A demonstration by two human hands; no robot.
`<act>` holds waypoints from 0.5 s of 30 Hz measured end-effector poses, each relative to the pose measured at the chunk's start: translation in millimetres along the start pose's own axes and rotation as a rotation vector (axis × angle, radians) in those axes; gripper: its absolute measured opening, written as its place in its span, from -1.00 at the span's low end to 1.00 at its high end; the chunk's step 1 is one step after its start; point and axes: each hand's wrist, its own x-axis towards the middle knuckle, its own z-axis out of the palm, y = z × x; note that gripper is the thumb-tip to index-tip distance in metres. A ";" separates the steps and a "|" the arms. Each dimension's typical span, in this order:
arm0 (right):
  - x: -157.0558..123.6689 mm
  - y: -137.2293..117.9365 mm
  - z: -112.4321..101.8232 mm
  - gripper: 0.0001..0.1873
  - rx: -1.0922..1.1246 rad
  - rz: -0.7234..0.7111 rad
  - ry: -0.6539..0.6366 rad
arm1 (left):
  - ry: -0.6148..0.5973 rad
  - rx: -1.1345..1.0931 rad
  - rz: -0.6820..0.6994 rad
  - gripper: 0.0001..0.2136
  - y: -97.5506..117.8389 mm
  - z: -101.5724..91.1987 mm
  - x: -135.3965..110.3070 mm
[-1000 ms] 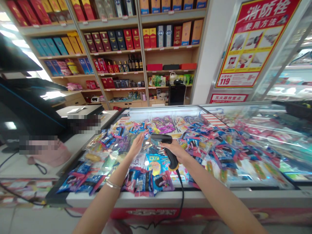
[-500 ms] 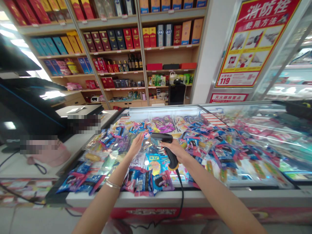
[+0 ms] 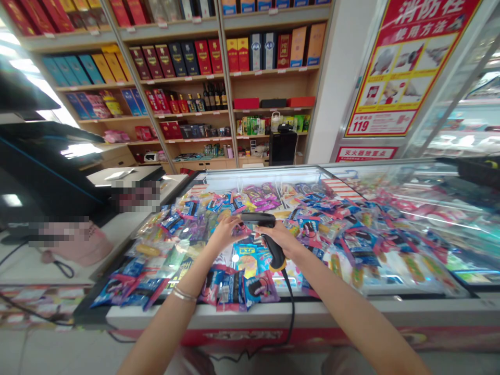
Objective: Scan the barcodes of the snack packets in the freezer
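Observation:
My right hand (image 3: 282, 238) is wrapped round the grip of a black barcode scanner (image 3: 258, 220), whose head points left. From the handle's yellow-edged base a dark cable runs down. My left hand (image 3: 225, 231) is just left of the scanner's head, fingers curled together; whatever is between them is too small and hidden to name. Both hands are above a chest freezer's glass top covered with wrapped snack packets. Nearest below them lie a blue and yellow packet (image 3: 247, 256) and a row of blue and pink packets (image 3: 230, 289) along the front edge.
The chest freezer (image 3: 164, 316) spans the front. A counter on the left holds a dark monitor (image 3: 42, 177) and a pink bag-like item (image 3: 88, 245). Behind stand shelves of boxes and bottles (image 3: 183, 60). A red and white sign (image 3: 410, 67) hangs at the right.
My left hand has turned, and its fingers, straighter before with a small coloured item at their tips, are now curled near the scanner's head. My right hand keeps the barcode scanner nearly in place.

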 end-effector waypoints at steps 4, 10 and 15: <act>0.6 0.0 0.6 -0.90 -0.016 0.007 0.017 | -0.123 0.118 0.059 -0.63 -0.8 1.7 -2.5; 2.9 3.4 -1.0 -0.89 -0.008 -0.009 0.004 | 0.054 -0.115 -0.166 -0.70 -3.0 1.7 -1.1; 1.1 2.1 -0.7 -0.89 0.006 -0.004 0.010 | 0.265 -0.844 -0.502 -0.53 2.1 0.5 3.5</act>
